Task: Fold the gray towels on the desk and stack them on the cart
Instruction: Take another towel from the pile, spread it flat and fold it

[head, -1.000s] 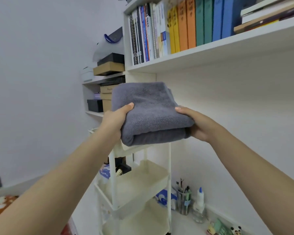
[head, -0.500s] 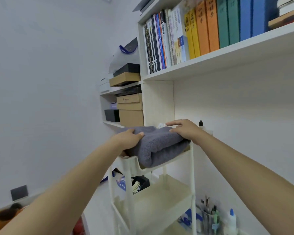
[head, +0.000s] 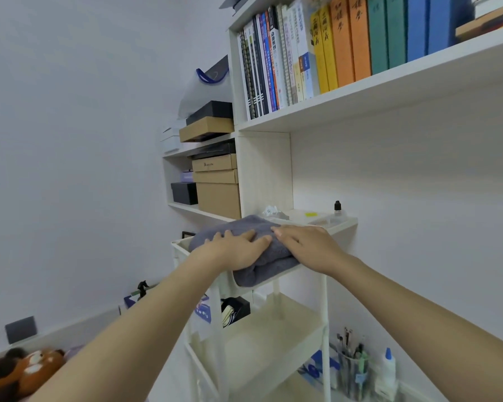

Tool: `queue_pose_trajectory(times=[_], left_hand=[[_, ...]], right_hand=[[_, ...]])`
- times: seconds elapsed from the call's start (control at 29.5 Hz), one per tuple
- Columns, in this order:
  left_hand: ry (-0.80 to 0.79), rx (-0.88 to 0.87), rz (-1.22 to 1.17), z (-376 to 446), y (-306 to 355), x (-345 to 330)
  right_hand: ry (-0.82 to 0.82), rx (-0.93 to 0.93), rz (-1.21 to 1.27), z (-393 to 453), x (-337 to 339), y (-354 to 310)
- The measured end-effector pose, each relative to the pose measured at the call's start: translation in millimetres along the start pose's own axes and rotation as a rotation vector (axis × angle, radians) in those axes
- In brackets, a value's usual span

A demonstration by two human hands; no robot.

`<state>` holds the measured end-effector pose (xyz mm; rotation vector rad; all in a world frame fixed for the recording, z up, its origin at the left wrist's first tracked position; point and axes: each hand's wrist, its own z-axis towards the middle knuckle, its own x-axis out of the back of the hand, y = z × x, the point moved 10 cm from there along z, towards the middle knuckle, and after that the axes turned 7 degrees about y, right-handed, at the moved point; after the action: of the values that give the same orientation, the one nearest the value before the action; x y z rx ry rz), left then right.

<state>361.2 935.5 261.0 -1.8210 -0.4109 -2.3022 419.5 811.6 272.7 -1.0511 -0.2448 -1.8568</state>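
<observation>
Pressing: we lay left hand (head: 235, 250) and right hand (head: 308, 245) flat on folded gray towel (head: 244, 227), fingers straight.
Towel: plush, rounded fold, on cart (head: 325, 303) top tier.
Cart: cream plastic; middle tier bare where visible.
Shelf (head: 360, 103): white, upright books (head: 302, 53).

I see the folded towel (head: 262, 274) lying on the cart (head: 324, 291) top tier, both hands flat on it: left hand (head: 238, 250) at nine o'clock, right hand (head: 311, 245) at three; bookshelf (head: 360, 105) behind at twelve.
</observation>
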Motion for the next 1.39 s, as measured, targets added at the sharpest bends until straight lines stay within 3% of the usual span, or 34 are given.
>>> queue_pose_trajectory(times=[0.14,0.27,0.34,0.51,0.78,0.81,0.85,1.19,1.39], left_hand=[[0.077,-0.001,-0.043,-1,-2,15],[0.497,-0.112,-0.056,-44,37,64],[0.609,-0.228,-0.143,-71,70,76],[0.451,-0.454,-0.439,-102,169,19],[-0.022,-0.686,-0.754,-179,334,-119],[-0.138,-0.769,-0.777,-225,387,-142],[-0.182,-0.792,-0.782,-238,402,-154],[-0.708,-1.118,-0.756,-522,619,-262],[-0.908,-1.091,-0.73,-623,690,-311]], right_hand=[[0.075,0.051,-0.092,0,9,-12],[0.345,0.034,-0.073,-31,57,-17],[0.491,0.022,-0.025,-55,82,-16],[0.487,-0.242,-0.163,-162,109,52],[0.51,-0.809,-0.283,-405,164,145],[0.528,-0.945,-0.337,-480,187,151],[0.537,-0.995,-0.341,-502,188,155],[0.679,-1.536,-0.495,-845,288,118],[0.758,-1.692,-0.573,-961,340,110]])
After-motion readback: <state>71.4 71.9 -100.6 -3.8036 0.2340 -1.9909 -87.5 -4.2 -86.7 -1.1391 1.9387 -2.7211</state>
